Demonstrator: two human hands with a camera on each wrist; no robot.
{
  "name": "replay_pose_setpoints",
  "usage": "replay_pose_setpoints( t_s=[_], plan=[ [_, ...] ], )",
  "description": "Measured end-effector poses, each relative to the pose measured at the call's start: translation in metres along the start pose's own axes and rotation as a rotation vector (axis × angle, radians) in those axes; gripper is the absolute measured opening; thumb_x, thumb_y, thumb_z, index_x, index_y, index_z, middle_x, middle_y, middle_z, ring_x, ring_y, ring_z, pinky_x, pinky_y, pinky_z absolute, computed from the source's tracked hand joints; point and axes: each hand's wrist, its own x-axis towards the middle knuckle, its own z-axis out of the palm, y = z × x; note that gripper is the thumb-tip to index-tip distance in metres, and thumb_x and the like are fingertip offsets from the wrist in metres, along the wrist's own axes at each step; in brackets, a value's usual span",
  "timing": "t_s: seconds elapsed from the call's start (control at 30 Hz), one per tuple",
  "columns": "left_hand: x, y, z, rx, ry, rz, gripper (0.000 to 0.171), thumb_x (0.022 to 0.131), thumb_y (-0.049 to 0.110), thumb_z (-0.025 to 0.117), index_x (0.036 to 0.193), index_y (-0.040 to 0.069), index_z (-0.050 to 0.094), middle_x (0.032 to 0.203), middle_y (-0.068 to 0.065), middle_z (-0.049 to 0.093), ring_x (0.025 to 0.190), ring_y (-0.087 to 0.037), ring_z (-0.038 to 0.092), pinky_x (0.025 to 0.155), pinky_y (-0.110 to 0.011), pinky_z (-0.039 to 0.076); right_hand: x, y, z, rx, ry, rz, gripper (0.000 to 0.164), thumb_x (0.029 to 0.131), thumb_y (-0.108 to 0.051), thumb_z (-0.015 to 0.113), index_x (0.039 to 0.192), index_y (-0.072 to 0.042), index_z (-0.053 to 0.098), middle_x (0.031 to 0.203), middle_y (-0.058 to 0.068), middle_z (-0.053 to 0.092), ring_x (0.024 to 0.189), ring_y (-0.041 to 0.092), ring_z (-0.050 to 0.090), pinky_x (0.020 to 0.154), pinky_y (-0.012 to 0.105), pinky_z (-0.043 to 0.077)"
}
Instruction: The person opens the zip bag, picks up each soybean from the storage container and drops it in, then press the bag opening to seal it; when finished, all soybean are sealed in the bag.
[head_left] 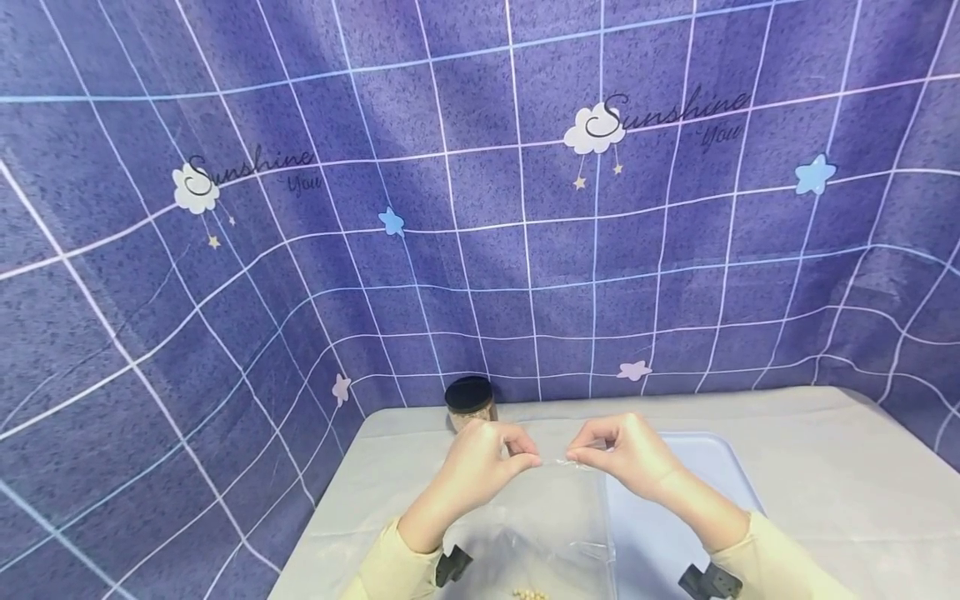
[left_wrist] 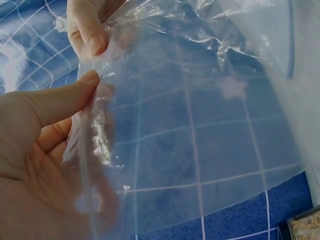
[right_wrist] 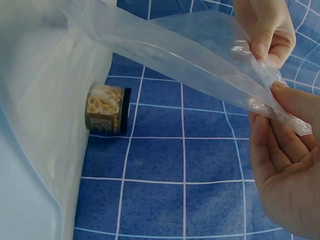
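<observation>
A large clear plastic bag hangs between my two hands, with a ridged strip running along its upper edge. My left hand pinches that edge between thumb and fingers. A short way to its right, my right hand pinches the same edge. In the right wrist view the film of the bag slopes off toward the upper left from the fingertips. Small pale yellow pieces show low down at the bottom border of the head view; whether they lie inside the bag I cannot tell.
Behind my left hand stands a clear jar with a black lid, full of beige ring-shaped pieces. A light blue tray lies under my right forearm on the pale-covered table. A blue checked curtain hangs behind.
</observation>
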Motion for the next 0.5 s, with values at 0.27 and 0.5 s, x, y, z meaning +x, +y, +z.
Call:
replay_pose_setpoints(
  t_s=[0.27, 0.5],
  plan=[
    [0.001, 0.0023, 0.0, 0.024, 0.024, 0.033, 0.011, 0.08, 0.018, 0.086, 0.076, 0.02, 0.075, 0.068, 0.013, 0.067, 0.062, 0.005, 0.053, 0.066, -0.023, 0.045, -0.0005, 0.0009, -0.0015, -0.002, 0.012, 0.024, 0.008, 0.087, -0.015, 0.079, 0.081, -0.02, 0.079, 0.079, -0.016, 0.073, 0.077, 0.004, 0.067, 0.072, 0.029, 0.055],
    [-0.0008, -0.0021, -0.0068, -0.047, 0.016, -0.049, 0.014, 0.079, 0.014, 0.086, 0.074, 0.02, 0.075, 0.07, 0.016, 0.066, 0.068, 0.001, 0.059, 0.064, -0.023, 0.049, -0.0017, 0.002, -0.0077, 0.003, 0.025, 0.035, 0.008, 0.087, -0.013, 0.079, 0.081, -0.019, 0.079, 0.08, -0.014, 0.074, 0.075, 0.004, 0.066, 0.068, 0.028, 0.055]
  ],
)
